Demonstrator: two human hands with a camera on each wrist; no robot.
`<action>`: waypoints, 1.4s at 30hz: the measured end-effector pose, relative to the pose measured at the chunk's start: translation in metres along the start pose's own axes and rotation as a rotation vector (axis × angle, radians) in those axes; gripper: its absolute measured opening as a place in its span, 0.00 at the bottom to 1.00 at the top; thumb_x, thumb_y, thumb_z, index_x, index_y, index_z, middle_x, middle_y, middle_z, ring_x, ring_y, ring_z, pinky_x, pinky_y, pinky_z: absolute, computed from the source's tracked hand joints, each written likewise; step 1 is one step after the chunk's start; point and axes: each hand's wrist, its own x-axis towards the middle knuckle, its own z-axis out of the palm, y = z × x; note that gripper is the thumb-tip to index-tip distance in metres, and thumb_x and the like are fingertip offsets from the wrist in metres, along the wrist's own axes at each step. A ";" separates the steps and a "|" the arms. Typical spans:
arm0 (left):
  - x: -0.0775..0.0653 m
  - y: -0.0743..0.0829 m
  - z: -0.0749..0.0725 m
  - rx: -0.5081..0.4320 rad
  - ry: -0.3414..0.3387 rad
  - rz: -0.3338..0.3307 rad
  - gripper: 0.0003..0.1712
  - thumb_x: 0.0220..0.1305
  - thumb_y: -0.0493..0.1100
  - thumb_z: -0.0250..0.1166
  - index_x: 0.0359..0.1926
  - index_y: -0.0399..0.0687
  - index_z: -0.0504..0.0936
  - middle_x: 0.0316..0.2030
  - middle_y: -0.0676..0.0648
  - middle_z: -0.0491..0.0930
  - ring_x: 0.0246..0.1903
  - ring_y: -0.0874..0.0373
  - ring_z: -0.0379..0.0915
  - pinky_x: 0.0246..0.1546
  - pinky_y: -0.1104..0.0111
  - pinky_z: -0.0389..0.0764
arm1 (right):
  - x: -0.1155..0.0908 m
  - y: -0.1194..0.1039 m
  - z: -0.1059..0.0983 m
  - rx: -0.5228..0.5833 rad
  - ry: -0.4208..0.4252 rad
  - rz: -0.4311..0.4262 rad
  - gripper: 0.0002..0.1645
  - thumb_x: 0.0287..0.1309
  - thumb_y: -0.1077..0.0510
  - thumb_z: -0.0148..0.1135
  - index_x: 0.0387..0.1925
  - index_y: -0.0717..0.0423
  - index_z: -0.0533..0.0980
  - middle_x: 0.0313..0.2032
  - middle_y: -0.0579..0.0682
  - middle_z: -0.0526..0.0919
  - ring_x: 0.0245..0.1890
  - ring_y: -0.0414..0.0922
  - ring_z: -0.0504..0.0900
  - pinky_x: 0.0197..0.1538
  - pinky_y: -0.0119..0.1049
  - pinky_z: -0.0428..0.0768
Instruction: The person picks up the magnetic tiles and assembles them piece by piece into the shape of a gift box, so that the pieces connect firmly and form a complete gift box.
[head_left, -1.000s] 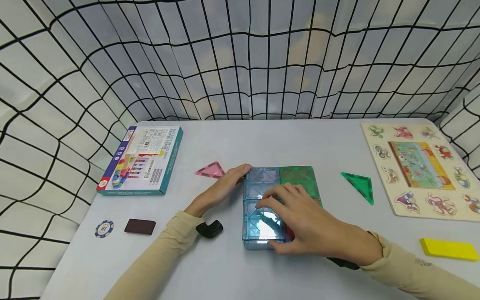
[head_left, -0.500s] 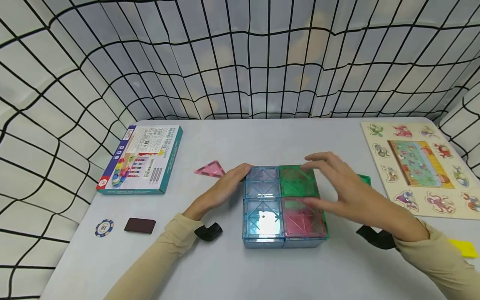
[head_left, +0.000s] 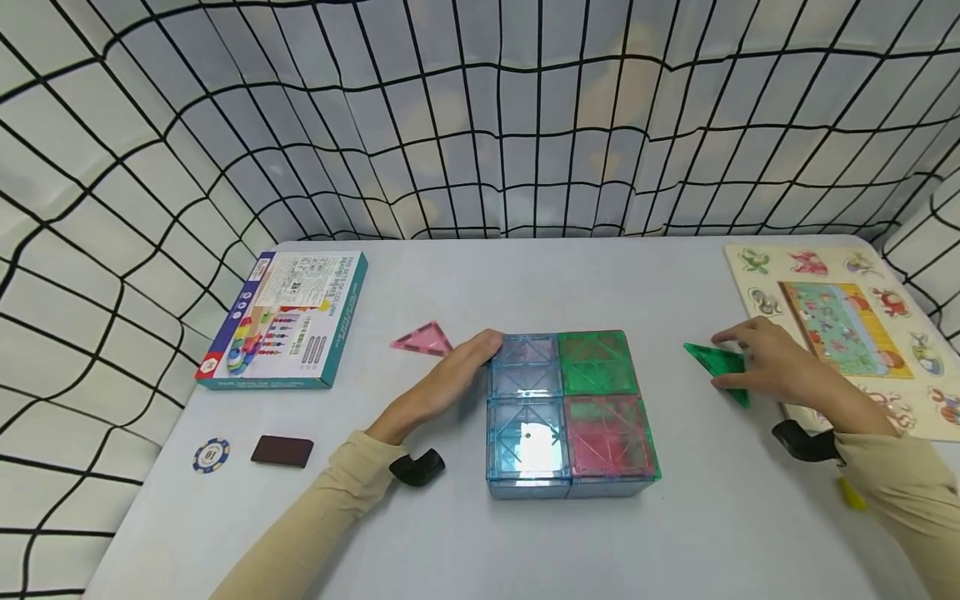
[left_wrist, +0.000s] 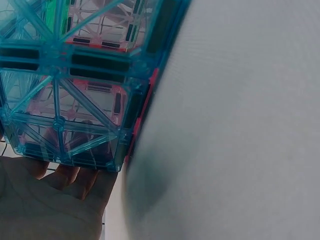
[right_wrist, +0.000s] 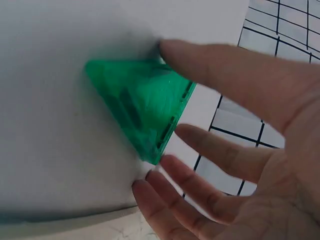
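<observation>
In front of me stands a block of translucent magnetic tiles (head_left: 528,450), with blue, green and pink squares on top. My left hand (head_left: 448,385) rests against its far left corner; in the left wrist view its fingers (left_wrist: 89,182) reach behind the blue-framed tiles (left_wrist: 60,100). To the block's right, a green triangular magnetic tile (head_left: 708,358) lies flat on the table. My right hand (head_left: 783,367) is over this tile's right side. The right wrist view shows thumb and fingers spread about the green tile (right_wrist: 140,105), thumb at one edge and index fingertip at another.
A pink triangular tile (head_left: 423,339) lies beyond my left hand. On the left are a boxed toy (head_left: 288,321), a poker chip (head_left: 211,456) and a dark brown block (head_left: 282,451). A wooden picture board (head_left: 757,275) and a partly hidden yellow block (head_left: 852,495) are on the right.
My right hand has left the top of the tile block and moved right to the green triangle. The left hand has stayed at the block's corner.
</observation>
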 end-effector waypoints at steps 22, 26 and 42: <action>-0.003 0.003 -0.021 0.143 0.070 0.022 0.25 0.85 0.53 0.46 0.66 0.42 0.76 0.62 0.44 0.77 0.65 0.49 0.71 0.70 0.50 0.70 | 0.005 -0.002 -0.010 0.037 0.021 0.147 0.30 0.51 0.55 0.82 0.50 0.72 0.82 0.42 0.73 0.82 0.40 0.61 0.80 0.33 0.41 0.78; -0.011 0.003 -0.044 0.339 0.190 0.058 0.22 0.79 0.45 0.60 0.67 0.40 0.74 0.64 0.40 0.72 0.64 0.44 0.69 0.66 0.49 0.73 | 0.003 -0.005 -0.009 0.019 0.035 0.153 0.30 0.50 0.56 0.81 0.51 0.72 0.82 0.39 0.69 0.84 0.38 0.57 0.81 0.32 0.39 0.77; -0.014 -0.013 -0.066 0.533 0.298 -0.233 0.32 0.69 0.41 0.73 0.65 0.23 0.75 0.70 0.30 0.64 0.65 0.37 0.62 0.62 0.49 0.75 | -0.003 -0.005 0.003 0.005 0.153 0.057 0.29 0.49 0.61 0.82 0.48 0.75 0.80 0.46 0.73 0.79 0.45 0.65 0.76 0.45 0.60 0.77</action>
